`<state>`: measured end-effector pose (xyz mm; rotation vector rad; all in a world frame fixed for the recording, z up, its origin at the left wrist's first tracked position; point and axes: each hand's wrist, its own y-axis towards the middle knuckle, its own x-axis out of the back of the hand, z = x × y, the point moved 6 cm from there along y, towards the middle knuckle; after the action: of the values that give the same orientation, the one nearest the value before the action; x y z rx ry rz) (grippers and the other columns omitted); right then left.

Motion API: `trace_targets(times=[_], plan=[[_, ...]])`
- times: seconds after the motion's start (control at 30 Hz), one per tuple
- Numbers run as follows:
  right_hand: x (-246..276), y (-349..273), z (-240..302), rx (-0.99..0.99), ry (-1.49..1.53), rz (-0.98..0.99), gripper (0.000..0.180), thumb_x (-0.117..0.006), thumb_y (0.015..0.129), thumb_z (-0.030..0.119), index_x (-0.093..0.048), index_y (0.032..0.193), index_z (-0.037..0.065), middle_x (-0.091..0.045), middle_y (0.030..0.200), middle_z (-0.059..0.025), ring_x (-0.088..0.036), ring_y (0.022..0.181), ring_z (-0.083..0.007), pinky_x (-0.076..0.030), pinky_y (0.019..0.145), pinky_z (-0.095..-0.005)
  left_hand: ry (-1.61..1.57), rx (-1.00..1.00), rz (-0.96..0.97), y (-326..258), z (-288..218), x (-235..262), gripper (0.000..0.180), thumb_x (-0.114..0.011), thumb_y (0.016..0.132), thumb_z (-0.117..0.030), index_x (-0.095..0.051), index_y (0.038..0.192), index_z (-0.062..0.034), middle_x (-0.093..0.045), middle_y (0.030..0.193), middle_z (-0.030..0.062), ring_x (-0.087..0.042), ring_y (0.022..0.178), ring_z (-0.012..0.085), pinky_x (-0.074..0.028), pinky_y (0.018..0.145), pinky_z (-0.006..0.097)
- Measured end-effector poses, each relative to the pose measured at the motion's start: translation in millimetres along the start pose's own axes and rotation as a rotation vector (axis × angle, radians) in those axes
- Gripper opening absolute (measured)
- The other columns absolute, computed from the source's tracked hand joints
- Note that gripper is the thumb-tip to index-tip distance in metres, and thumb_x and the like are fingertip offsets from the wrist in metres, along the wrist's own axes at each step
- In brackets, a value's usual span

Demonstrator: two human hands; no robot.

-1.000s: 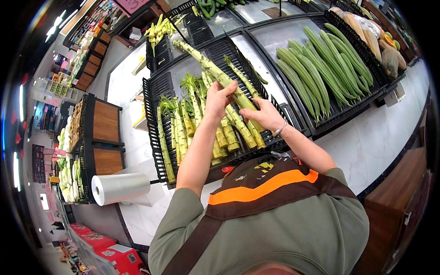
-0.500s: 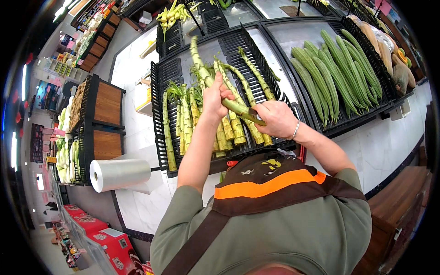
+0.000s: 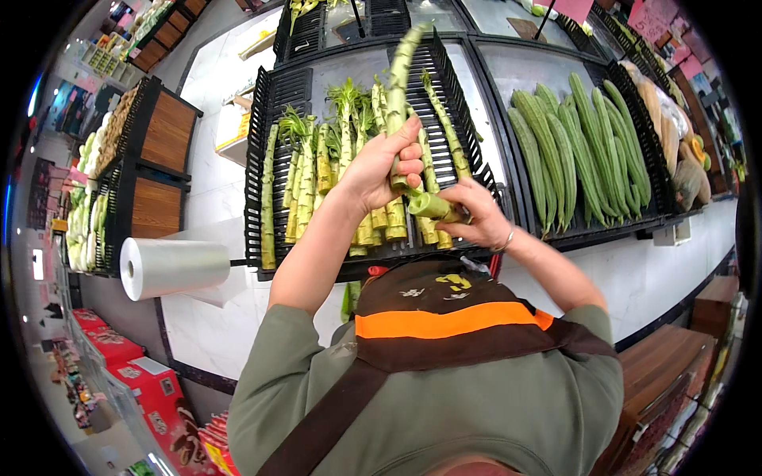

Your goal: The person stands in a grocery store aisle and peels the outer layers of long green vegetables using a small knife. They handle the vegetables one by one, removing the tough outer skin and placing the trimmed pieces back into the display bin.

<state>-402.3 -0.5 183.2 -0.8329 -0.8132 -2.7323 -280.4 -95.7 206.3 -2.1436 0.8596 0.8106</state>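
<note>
My left hand (image 3: pixel 385 163) is wrapped round a long pale-green celtuce stem (image 3: pixel 402 75), whose ringed upper part rises away from me and bends right at its tip. Just below it, my right hand (image 3: pixel 479 214) grips a short piece of celtuce stem (image 3: pixel 429 206), its pale broken end facing left. A gap shows between the short piece and the long stem. Under both hands, several celtuce stems (image 3: pixel 305 186) with leafy tops lie side by side in a black slatted produce tray (image 3: pixel 255 174).
Right of the tray, long green ridged gourds (image 3: pixel 583 151) fill another bin. A roll of clear plastic bags (image 3: pixel 176 268) sticks out at the left front. Wooden-sided display stands (image 3: pixel 163 131) are farther left. Red boxes (image 3: pixel 147 385) stand at lower left.
The stem was one slanting length held in both hands; now a short piece is apart from it in my right hand. The long stem has turned more upright.
</note>
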Motion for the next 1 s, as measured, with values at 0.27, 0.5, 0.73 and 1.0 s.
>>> trace_targets(times=[0.27, 0.5, 0.73, 1.0], plan=[[-12.7, -3.0, 7.3, -0.098, 0.162, -0.211, 0.045, -0.080, 0.067, 0.008, -0.062, 0.108, 0.010, -0.061, 0.092, 0.0006, -0.044, 0.077, -0.0177, -0.038, 0.073, -0.0292, 0.027, -0.443, -0.146, -29.8, -11.2, -23.3, 0.028, -0.052, 0.097, -0.035, -0.043, 0.082, -0.0126, -0.037, 0.062, -0.0044, -0.038, 0.048, 0.0063, -0.039, 0.043, 0.023], [-0.1, 13.8, 25.1, 0.109, -0.059, -0.225, 0.042, -0.077, 0.068, 0.011, -0.063, 0.108, 0.010, -0.068, 0.099, -0.0001, -0.051, 0.073, -0.0177, -0.035, 0.072, -0.0302, 0.075, -0.778, -0.029, -67.6, -22.9, -43.9, 0.023, -0.051, 0.097, -0.034, -0.046, 0.090, -0.0123, -0.038, 0.060, -0.0031, -0.037, 0.045, 0.0067, -0.038, 0.042, 0.024], [-19.0, 14.2, 28.1, 0.081, 0.038, -0.042, 0.047, -0.079, 0.065, 0.013, -0.062, 0.109, 0.009, -0.064, 0.092, -0.0043, -0.048, 0.073, -0.0223, -0.038, 0.067, -0.0325, 0.051, -0.786, -0.068, -88.4, -22.8, -13.7, 0.021, -0.056, 0.095, -0.027, -0.044, 0.094, -0.0109, -0.039, 0.059, -0.0016, -0.040, 0.043, 0.0092, -0.036, 0.041, 0.026], [-15.5, -75.5, -60.7, -0.734, 0.552, 0.118, 0.048, -0.068, 0.085, 0.023, -0.051, 0.124, 0.000, -0.065, 0.102, -0.0079, -0.060, 0.090, -0.0137, -0.049, 0.081, -0.0308, 0.151, -1.131, -0.364, -192.4, -119.4, 46.6, 0.021, -0.048, 0.099, -0.029, -0.052, 0.091, -0.0090, -0.037, 0.061, -0.0049, -0.034, 0.042, 0.0019, -0.031, 0.032, 0.017]])
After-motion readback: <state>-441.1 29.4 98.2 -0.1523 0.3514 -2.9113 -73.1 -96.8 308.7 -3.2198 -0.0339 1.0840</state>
